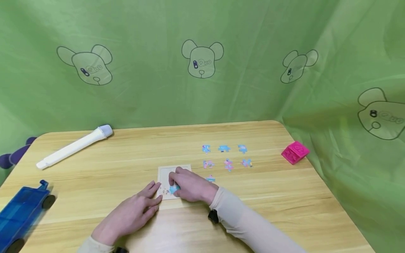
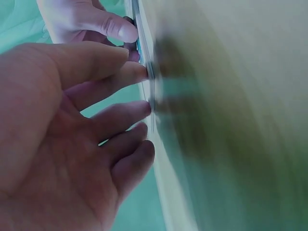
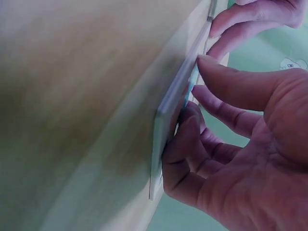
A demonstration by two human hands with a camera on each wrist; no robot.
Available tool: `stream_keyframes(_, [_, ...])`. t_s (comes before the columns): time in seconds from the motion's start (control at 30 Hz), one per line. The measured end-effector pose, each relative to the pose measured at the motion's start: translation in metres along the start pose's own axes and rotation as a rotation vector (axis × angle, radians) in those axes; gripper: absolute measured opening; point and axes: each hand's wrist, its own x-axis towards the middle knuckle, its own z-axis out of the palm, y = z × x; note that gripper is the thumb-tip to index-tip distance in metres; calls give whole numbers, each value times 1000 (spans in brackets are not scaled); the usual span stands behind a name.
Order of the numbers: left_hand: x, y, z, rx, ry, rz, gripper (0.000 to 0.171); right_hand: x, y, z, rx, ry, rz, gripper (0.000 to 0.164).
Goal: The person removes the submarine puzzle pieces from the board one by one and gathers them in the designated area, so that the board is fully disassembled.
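A small, pale wooden puzzle tray lies flat on the table, with a raised rim. My left hand rests at its left edge, fingertips on the rim and fingers loosely bent, as the left wrist view also shows. Reaching over the tray from the right, my right hand holds a light blue jigsaw piece between thumb and fingers, low in the tray's lower part. In the right wrist view the thumb is right at the tray's edge. The right hand hides much of the tray's right side.
Several loose jigsaw pieces lie in rows right of the tray, the nearest piece close to my right wrist. A pink block sits by the right edge. At left are a white stick and a blue toy vehicle.
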Motion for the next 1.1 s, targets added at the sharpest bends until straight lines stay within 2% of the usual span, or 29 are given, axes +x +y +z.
stream_keyframes(0.37, [3,3,0,-28,-23,14,41,1,1,-1,38,-1,17,22])
stream_keyframes(0.7, [3,4,0,-13,-16,20,44,2,6,1,159,73,-6,12])
stream_keyframes(0.9, [2,3,2,-19,-15,26,43,0,6,0,194,69,-36,13])
stream_keyframes(1.1, [2,3,1,-22,-15,22,43,-8,10,-7,285,92,-20,11])
